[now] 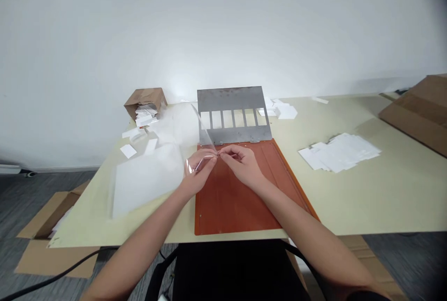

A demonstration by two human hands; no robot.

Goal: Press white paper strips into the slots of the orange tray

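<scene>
Both hands meet over the far part of a red-brown board [240, 198]. My left hand [199, 167] pinches a clear plastic film [206, 134], which curls over the fingers and rises toward the upper left. The fingertips of my right hand [242, 161] are closed at the film's edge, touching my left fingertips. A grey metal plate [228, 96] with a row of rectangular cutouts is hinged to the board's far edge and stands tilted up. What lies exactly between the fingertips is too small to make out.
Translucent sheets [146, 175] lie left of the board. Behind them, a small cardboard box [146, 96] on its side spills white slips [145, 116]. White papers [340, 152] lie to the right, near a large carton [419, 110]. An open carton [52, 217] sits on the floor.
</scene>
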